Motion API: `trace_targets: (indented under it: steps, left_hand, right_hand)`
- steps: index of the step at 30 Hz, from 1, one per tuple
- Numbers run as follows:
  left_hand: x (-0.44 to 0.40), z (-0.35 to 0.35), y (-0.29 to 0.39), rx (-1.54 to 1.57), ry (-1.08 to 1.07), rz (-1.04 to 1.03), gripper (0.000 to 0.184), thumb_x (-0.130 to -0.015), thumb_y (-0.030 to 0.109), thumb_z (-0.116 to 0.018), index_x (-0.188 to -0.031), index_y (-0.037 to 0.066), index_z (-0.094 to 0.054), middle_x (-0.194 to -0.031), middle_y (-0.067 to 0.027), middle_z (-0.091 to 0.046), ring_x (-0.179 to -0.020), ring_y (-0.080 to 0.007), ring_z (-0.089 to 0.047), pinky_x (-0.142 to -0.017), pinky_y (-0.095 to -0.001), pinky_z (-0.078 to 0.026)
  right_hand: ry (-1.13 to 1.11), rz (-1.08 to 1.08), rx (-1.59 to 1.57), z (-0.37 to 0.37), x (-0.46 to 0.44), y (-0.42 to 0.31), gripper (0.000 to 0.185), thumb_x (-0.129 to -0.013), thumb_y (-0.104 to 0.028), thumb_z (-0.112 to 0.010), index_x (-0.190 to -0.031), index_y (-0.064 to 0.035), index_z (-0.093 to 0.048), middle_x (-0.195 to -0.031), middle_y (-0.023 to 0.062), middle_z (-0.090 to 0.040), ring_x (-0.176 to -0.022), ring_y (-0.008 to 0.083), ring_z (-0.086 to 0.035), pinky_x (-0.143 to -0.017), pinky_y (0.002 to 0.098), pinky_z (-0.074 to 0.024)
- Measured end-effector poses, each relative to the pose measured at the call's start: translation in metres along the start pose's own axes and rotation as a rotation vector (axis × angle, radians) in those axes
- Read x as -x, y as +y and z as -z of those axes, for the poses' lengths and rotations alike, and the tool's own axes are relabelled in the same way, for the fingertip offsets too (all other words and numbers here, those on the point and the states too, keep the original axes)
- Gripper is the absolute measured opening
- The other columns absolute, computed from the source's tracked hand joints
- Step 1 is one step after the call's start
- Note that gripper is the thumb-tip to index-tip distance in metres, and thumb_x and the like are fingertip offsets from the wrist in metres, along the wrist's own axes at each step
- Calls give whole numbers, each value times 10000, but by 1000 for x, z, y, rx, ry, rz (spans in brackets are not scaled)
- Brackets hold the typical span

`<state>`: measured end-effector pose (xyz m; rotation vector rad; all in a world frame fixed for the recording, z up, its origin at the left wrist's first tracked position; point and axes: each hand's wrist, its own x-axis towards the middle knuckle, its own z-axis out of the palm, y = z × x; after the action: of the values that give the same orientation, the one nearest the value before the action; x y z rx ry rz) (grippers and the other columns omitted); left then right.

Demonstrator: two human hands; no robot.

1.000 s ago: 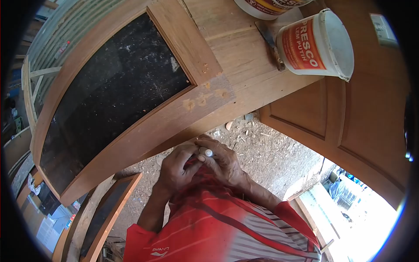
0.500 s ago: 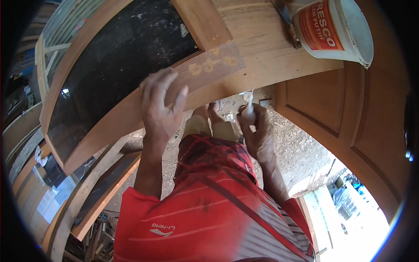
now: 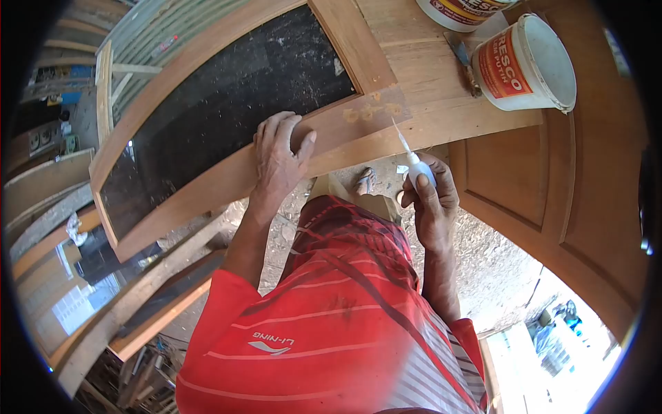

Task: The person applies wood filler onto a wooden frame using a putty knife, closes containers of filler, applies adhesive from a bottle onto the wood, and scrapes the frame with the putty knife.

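In the head view, my left hand [image 3: 281, 155] lies on the wooden frame [image 3: 227, 178] around a dark panel [image 3: 234, 110], its thumb spread from the fingers. My right hand [image 3: 434, 207] is closed round a small white squeeze bottle [image 3: 419, 170] with a long thin nozzle. The nozzle points up, its tip close to the near edge of the frame's corner. Several yellowish patches [image 3: 372, 112] mark the wood at that corner. What the bottle contains cannot be made out.
A white bucket [image 3: 507, 65] with a red label stands on the wooden surface [image 3: 441, 103], beside a second bucket [image 3: 460, 12] and a scraper-like tool [image 3: 466, 65]. A panelled wooden door [image 3: 514, 176] is at the right. Boards [image 3: 138, 297] lean at the lower left.
My right hand has raised the bottle, bringing its nozzle near the frame's corner. The left hand has come down onto the frame. The view has shifted, showing the second bucket.
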<state>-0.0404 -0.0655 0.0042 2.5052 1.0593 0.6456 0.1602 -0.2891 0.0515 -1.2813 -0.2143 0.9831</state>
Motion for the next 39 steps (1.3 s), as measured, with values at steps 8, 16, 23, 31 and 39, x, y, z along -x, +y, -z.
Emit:
trace_targets:
  steps: [8,16,23,31,39]
  left_hand:
    - [-24,0,-19,139,-147,-161,432,-922,202,-833,-1299,48,-688,-1285,-156,-681,-1193,-377,-641,-1043,-500,-502]
    - [-23,-2,-24,221,-215,-261,636,-856,348,-891,-1393,108,-649,-1371,-133,-623,-1288,-370,-583,-1071,-529,-474]
    - [-28,4,-24,228,-290,-251,729,-806,346,-938,-1422,94,-642,-1407,-144,-597,-1312,-369,-565,-1097,-525,-470]
    - [-22,0,-27,253,-304,-234,747,-795,342,-945,-1436,113,-638,-1410,-140,-585,-1320,-366,-554,-1095,-538,-466]
    - [-23,1,-29,288,-323,-226,765,-779,306,-960,-1441,105,-637,-1424,-145,-570,-1332,-374,-542,-1109,-541,-457]
  right_hand:
    - [119,97,74,-27,-1,1,478,-1042,-349,-797,-1334,6,-665,-861,7,-658,-735,97,-639,-658,278,-546]
    - [462,275,581,-68,-1,35,415,-1122,-418,-669,-1125,-3,-687,-774,-8,-612,-634,62,-551,-567,249,-450]
    - [483,308,769,-92,-7,30,274,-1090,-304,-749,-1121,-34,-715,-889,-4,-684,-798,61,-569,-690,257,-481]
    - [548,316,779,-104,-13,40,313,-1093,-329,-742,-1137,-19,-730,-927,14,-712,-845,79,-593,-757,275,-512]
    - [567,309,800,-111,-18,38,310,-1088,-305,-742,-1131,1,-723,-911,76,-741,-829,111,-649,-756,303,-539]
